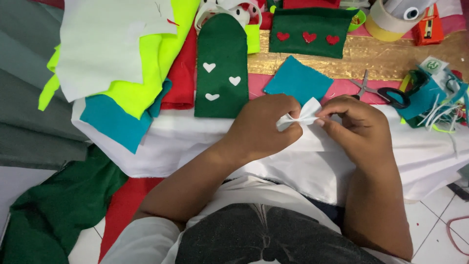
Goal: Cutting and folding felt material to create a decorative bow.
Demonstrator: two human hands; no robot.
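Left hand [261, 128] and right hand [356, 128] pinching a small white fabric piece [304, 115] between fingertips, held above white cloth [312, 166], teal felt square [298, 80] just beyond, green felt sleeve with white hearts [221, 66] to the left, scissors [383, 92] near the right hand.

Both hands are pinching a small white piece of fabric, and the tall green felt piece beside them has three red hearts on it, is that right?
Not quite. On the head view, the tall green felt piece has white hearts. The rest holds: left hand and right hand pinch the small white fabric piece.
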